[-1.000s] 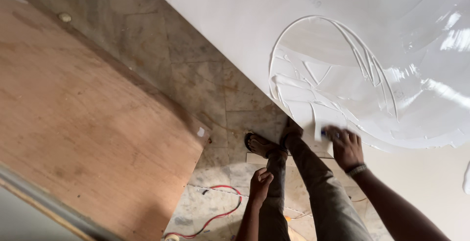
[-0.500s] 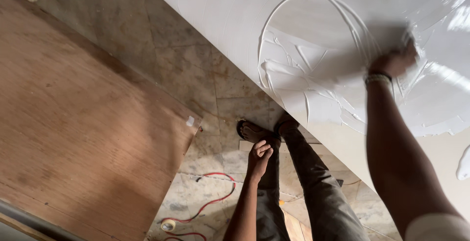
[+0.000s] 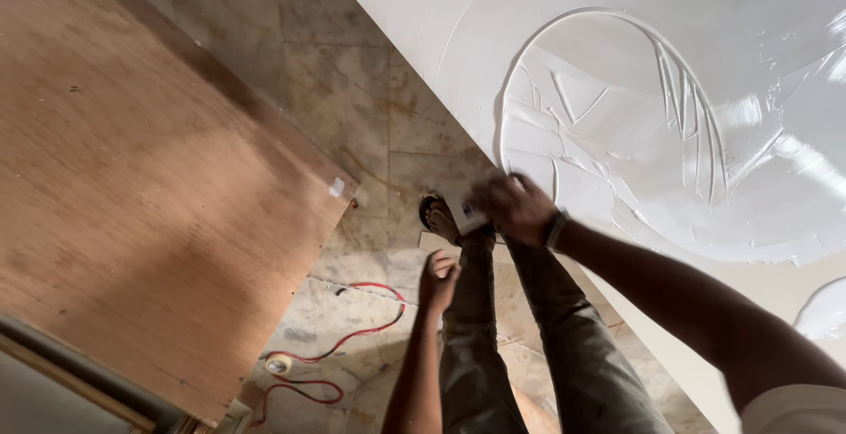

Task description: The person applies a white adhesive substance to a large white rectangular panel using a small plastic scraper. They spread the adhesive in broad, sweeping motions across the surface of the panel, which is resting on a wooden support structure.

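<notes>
The right hand point(image 3: 511, 207) is curled around a small flat scraper point(image 3: 467, 215), whose pale blade pokes out from the fingers toward the left. It hovers at the lower left edge of a large white board point(image 3: 423, 11), just beside the wet white paste point(image 3: 634, 143) that is spread on the board in broad curved strokes. The scraper sits at the board's edge, not in the thick of the paste, which stretches up and to the right of the hand. A dark band point(image 3: 555, 229) circles the right wrist.

The left hand point(image 3: 438, 280) hangs lower, loosely closed and holding nothing, well below the scraper and apart from the board, next to the person's legs.

On the stone floor point(image 3: 352, 64) below lie a red cable point(image 3: 352, 333) and a roll of tape point(image 3: 279, 364). A brown plywood sheet point(image 3: 141, 178) fills the left.
</notes>
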